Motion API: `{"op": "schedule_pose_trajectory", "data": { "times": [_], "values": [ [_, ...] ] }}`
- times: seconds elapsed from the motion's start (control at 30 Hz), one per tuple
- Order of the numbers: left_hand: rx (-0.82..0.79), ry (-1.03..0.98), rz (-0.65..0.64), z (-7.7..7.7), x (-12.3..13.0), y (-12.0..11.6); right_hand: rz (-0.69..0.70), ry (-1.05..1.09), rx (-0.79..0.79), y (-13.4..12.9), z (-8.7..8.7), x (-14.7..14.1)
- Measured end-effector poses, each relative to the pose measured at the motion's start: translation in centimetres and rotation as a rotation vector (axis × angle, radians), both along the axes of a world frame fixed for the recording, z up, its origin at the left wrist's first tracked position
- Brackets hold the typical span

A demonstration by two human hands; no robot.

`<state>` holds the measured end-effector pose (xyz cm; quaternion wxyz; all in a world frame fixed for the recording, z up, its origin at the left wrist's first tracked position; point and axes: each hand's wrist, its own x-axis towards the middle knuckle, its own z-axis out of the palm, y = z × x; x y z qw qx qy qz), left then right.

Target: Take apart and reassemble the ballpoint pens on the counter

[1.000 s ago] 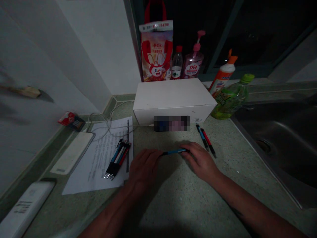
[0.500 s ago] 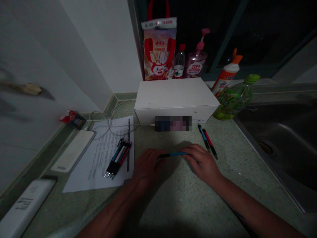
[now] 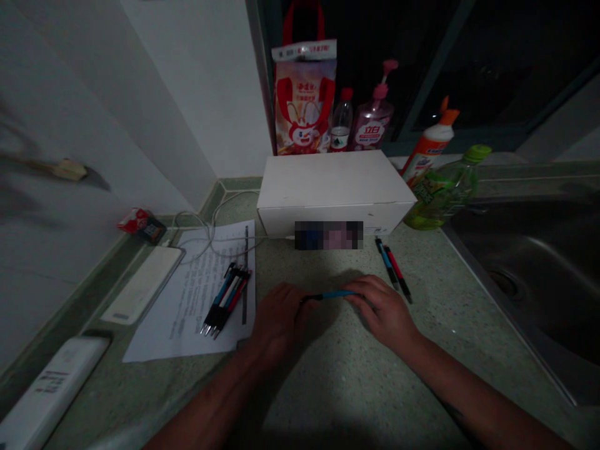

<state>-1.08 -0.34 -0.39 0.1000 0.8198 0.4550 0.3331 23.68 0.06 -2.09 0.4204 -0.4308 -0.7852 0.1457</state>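
A blue and black pen (image 3: 335,294) spans the gap between my two hands, above the speckled green counter (image 3: 347,387). My left hand (image 3: 280,315) is closed on its black end. The blue end is pinched between the fingers of my right hand (image 3: 382,309). To the left, several pens (image 3: 225,300) in blue, white and red lie bunched on a printed sheet (image 3: 187,325). Right of centre, a blue pen (image 3: 387,262) and a red pen (image 3: 398,275) lie side by side.
Behind my hands stands a white box (image 3: 332,181), with a blurred item at its front. Bottles (image 3: 434,194) stand at its right. A metal sink (image 3: 539,269) is at the right. A white power bank (image 3: 143,284) with a cable and a white case (image 3: 56,387) lie left.
The view has shifted slightly. Both hands keep hold of the blue pen, whose black end now looks a little lower.
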Motion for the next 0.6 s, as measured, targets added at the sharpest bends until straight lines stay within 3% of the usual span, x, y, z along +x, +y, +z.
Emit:
{"op": "schedule_pose_trajectory", "data": {
  "times": [0.6],
  "values": [
    [-0.045,0.059,-0.039,-0.11,0.27,-0.14,0.0,-0.039,0.001,-0.2,0.09,0.01]
  ]
}}
